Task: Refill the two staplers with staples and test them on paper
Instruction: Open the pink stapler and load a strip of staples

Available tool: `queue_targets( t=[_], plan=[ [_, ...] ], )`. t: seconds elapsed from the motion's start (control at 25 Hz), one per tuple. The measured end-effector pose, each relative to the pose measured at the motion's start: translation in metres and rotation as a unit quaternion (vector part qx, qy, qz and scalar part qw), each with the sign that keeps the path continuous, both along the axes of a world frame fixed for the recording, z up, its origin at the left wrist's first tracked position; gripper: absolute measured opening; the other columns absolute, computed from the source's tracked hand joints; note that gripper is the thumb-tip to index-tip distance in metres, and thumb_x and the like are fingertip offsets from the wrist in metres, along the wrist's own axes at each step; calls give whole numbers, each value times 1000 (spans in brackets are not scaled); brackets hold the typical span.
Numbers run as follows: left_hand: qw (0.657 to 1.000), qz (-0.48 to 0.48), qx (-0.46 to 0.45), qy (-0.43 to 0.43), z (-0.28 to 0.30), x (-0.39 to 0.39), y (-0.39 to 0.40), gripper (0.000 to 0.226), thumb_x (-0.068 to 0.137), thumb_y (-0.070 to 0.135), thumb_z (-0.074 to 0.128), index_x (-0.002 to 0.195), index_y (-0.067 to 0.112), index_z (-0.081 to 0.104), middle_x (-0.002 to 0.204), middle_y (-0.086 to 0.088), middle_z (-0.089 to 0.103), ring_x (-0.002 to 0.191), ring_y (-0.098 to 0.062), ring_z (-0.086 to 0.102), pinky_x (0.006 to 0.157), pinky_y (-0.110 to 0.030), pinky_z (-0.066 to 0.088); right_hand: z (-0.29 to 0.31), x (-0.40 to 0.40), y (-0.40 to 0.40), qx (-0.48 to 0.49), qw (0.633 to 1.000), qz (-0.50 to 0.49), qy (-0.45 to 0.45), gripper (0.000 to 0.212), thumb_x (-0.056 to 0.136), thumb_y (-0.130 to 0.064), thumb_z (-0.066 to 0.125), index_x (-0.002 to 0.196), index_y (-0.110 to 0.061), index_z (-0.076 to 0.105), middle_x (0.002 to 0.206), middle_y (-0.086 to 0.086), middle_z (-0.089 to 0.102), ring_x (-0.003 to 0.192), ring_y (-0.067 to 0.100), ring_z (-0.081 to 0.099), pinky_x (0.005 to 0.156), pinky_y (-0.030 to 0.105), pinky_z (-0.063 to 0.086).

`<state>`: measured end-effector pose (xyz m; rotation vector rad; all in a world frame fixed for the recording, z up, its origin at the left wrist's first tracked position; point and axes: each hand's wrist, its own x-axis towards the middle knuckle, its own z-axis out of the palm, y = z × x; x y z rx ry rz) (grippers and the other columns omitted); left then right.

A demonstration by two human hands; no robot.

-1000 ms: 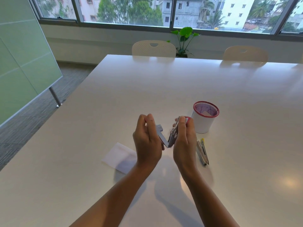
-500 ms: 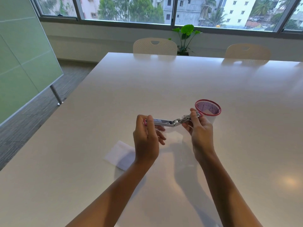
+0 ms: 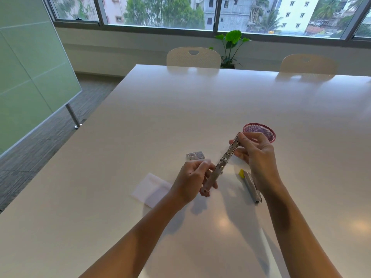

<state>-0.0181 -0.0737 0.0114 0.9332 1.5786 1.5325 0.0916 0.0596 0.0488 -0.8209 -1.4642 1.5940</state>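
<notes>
Both our hands hold one stapler (image 3: pixel 220 164) swung open above the counter (image 3: pixel 140 121).

Left hand (image 3: pixel 192 181) pinches its near end, right hand (image 3: pixel 258 155) its far end. Beyond the right hand stands a red mesh cup (image 3: pixel 260 131), contents unclear; a second stapler (image 3: pixel 251 185) lies beneath that wrist; staple box (image 3: pixel 195 155) and paper (image 3: pixel 150 187) flank the left hand.

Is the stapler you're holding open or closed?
Open. The stapler is swung out nearly flat into one long metal strip, the left hand holding its near end and the right hand its far end.
</notes>
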Motion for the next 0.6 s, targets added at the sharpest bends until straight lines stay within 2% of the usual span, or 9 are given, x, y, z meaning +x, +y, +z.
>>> queue_targets(
  t=[0.12,0.24,0.32,0.44,0.52,0.6],
  plan=[
    [999,-20,2,-39,7,9,5,55,108,32,28,93,4,73,62,-15,61,47,-21,49,44,-24,43,-4,-4,-7,11,998,43,-42,23,97,-25,60,110,-7,61,94,9,77,74,16,71,71,26,57],
    [998,-1,1,-65,5,14,9,51,107,38,29,90,8,67,61,-11,60,47,-20,50,43,-26,38,-11,-12,-18,-2,991,122,-57,22,97,-23,60,107,-4,63,84,8,76,75,18,72,66,22,57],
    [995,30,-2,-90,1,15,10,47,105,42,30,94,8,61,64,-11,58,49,-18,52,40,-25,40,-17,-17,-24,17,985,157,-65,23,96,-22,60,108,-4,64,85,8,76,83,19,75,71,22,57],
    [989,80,1,-122,-4,14,12,50,105,44,30,102,4,60,63,-8,52,45,-11,52,38,-21,41,-21,-20,-26,36,983,169,-68,22,95,-22,62,108,-5,69,90,5,77,89,16,75,74,21,55],
    [987,94,12,-128,-4,13,13,52,105,44,29,97,4,61,59,-5,50,43,-9,49,39,-21,39,-21,-20,-26,54,981,171,-77,24,93,-26,64,111,-10,70,93,3,77,87,13,73,74,22,54],
    [986,115,4,-119,-5,11,14,52,105,44,29,94,5,62,61,-2,52,47,-8,50,42,-20,41,-19,-18,-26,126,972,141,-138,25,94,-29,63,118,-21,66,96,-5,76,88,6,71,74,18,51]
  ],
)
